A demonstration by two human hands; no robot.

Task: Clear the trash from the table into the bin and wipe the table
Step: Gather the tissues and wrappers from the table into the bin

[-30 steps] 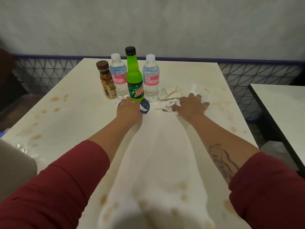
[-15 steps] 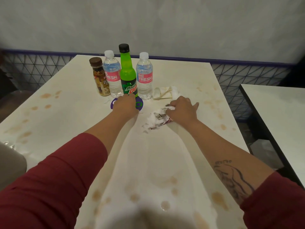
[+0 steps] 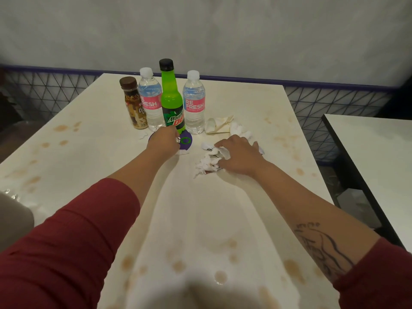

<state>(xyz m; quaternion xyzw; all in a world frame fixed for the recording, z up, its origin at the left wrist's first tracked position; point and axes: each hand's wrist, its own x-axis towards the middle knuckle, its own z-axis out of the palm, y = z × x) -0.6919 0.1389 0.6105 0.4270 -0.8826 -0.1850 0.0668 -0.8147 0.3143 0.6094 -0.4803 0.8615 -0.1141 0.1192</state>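
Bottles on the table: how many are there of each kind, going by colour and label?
Clear water bottles with pink labels: 2
Green soda bottle with a black cap: 1
Brown drink bottle with a brown cap: 1
Total: 4 bottles, all standing upright in a row.

We read "RE FRESH" on both water bottles, "Mountain Dew" on green bottle; brown bottle label unreadable.
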